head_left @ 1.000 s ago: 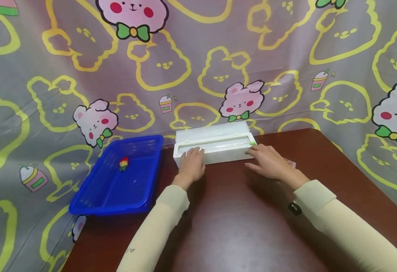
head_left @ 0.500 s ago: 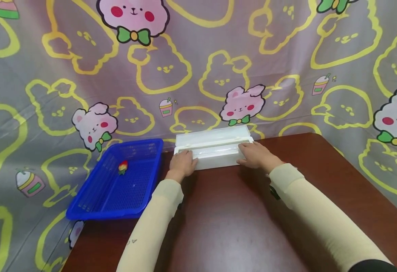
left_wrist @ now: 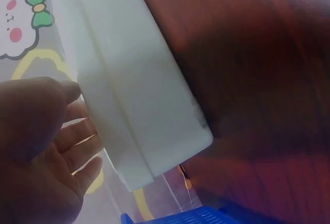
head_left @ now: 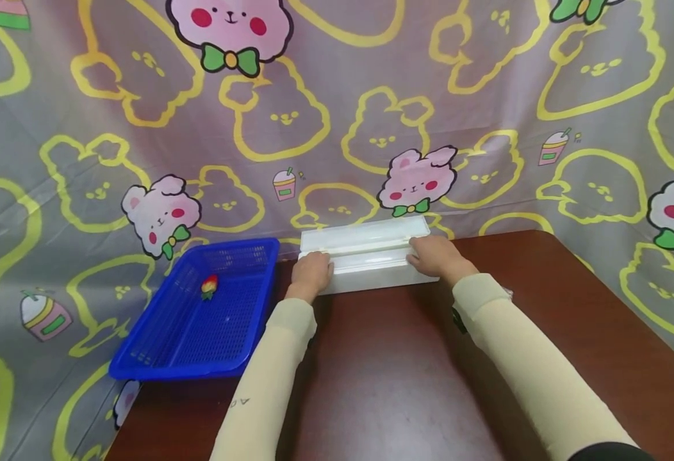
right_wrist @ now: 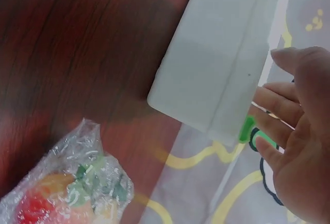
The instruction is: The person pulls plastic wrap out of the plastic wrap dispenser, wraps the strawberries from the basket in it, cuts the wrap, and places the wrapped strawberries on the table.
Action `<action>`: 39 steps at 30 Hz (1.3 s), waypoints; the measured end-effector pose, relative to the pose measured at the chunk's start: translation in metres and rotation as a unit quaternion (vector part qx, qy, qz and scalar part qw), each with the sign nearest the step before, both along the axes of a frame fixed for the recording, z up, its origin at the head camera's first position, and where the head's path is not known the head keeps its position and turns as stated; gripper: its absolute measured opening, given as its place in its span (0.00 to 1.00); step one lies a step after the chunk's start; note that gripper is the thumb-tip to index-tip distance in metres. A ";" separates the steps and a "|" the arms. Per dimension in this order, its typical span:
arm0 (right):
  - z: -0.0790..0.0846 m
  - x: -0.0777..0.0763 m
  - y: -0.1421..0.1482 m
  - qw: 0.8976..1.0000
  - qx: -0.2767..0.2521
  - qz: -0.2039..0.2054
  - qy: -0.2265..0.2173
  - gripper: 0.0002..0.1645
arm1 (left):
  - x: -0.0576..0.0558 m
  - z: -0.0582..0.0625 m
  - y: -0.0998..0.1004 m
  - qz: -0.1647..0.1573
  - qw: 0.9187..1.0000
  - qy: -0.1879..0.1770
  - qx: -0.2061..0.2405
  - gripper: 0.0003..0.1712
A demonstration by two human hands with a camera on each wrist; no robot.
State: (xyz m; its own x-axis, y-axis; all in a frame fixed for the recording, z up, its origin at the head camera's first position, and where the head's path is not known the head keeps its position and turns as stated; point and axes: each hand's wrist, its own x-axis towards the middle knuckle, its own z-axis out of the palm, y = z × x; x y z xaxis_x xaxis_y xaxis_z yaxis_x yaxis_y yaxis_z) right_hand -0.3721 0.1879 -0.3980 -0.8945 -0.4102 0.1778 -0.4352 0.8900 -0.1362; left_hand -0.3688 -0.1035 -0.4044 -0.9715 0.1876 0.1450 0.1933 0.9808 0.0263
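Note:
Against the back wall stands a long white box (head_left: 380, 277) with its hinged lid (head_left: 366, 234) raised and a glossy whitish surface showing inside. My left hand (head_left: 311, 274) grips the box's front rim near the left end, thumb on the near side, fingers beyond it. Toward the right end, my right hand (head_left: 436, 257) holds the rim the same way. The right wrist view shows that thumb at the edge and the fingers behind it, beside a small green piece (right_wrist: 247, 129) on the box. The fingertips inside are hidden in the head view.
A blue plastic basket (head_left: 262, 307) stands at the left with a small red and yellow strawberry-like item (head_left: 209, 286) in it. A clear plastic bag (right_wrist: 85, 144) holding colourful things lies right of the box. The brown table (head_left: 383, 371) meets a patterned cloth (head_left: 325, 83) behind.
Both hands have come farther over the box opening, the right hand also shifting left from the box's right end. The fingers now curl in more than before. The lid stays raised.

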 end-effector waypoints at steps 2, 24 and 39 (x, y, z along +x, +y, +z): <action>-0.002 -0.003 0.002 1.000 -0.010 -0.006 0.002 0.09 | -0.004 0.002 0.001 0.002 1.000 0.002 0.002 0.15; -0.007 -0.030 0.003 0.993 0.082 0.015 0.088 0.11 | -0.024 0.005 0.000 -0.020 0.998 0.031 -0.047 0.11; -0.003 -0.031 0.013 0.992 0.103 0.004 0.069 0.10 | -0.020 0.009 -0.005 -0.004 0.998 0.030 -0.050 0.13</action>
State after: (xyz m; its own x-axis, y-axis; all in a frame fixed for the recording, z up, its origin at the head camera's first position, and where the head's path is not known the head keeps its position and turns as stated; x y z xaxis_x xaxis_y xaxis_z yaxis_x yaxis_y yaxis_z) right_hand -0.4027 0.2011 -0.4007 -0.8640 -0.4576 0.2101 -0.4442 0.8892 0.1099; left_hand -0.3884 -0.1083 -0.3958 -0.9600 0.2118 0.1831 0.1994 0.9763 -0.0838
